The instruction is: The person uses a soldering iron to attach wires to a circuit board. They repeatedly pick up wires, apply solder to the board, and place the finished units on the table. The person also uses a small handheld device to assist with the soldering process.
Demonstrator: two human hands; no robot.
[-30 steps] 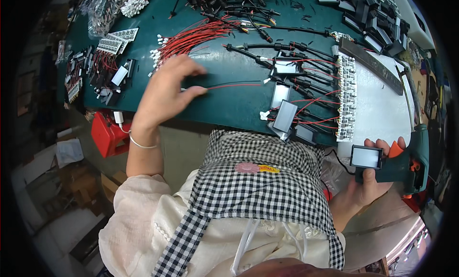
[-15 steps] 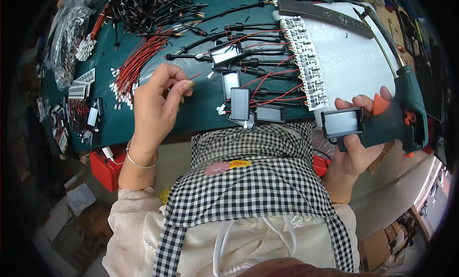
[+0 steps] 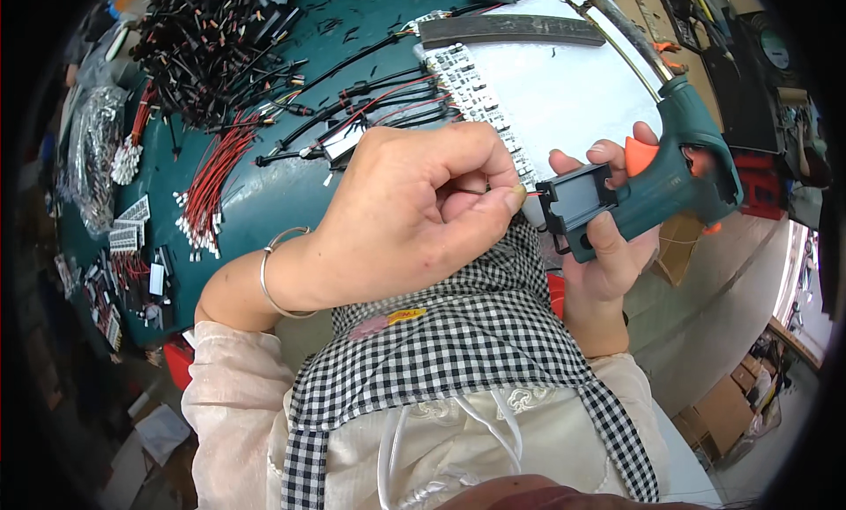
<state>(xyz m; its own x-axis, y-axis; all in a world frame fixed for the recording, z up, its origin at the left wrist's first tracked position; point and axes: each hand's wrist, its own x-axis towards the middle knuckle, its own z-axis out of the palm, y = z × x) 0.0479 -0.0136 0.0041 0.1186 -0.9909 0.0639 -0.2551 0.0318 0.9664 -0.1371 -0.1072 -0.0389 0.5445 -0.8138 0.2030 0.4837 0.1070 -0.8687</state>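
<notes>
My left hand (image 3: 414,215) is raised close to my chest, fingers pinched on a thin red wire (image 3: 531,194) whose tip points at a small black rectangular module (image 3: 577,199). My right hand (image 3: 608,246) holds that black module together with the grip of a teal glue gun (image 3: 687,162) that has an orange trigger. The two hands are nearly touching above my checked apron. A silver bangle sits on my left wrist.
A green work table (image 3: 264,193) carries a pile of black leads (image 3: 211,43), bundles of red wires (image 3: 207,180), a white sheet (image 3: 564,78) with a row of small parts along its edge, and a dark metal bar (image 3: 511,30). Cardboard boxes stand on the floor at the right.
My left hand left the table with a red wire and came up to the module in my right hand. The view has closed in on both hands.
</notes>
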